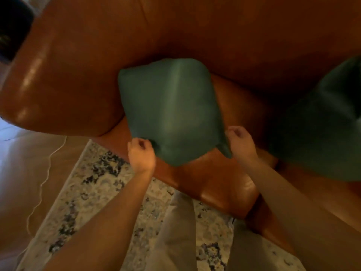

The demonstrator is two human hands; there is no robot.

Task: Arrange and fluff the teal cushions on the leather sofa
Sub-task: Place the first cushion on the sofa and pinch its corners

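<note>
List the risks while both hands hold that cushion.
Both the left hand and right hand pinch only the near corners of the cushion, so it may slip or strain a seam. Its near edge overhangs the sofa front; released, it might slide onto the rug.

One head-worn wide-angle view looks steeply down and forward from close above the sofa (pixel 214 36) seat's front edge, its armrest at frame left, rug (pixel 93 192) below; edges bend.
</note>
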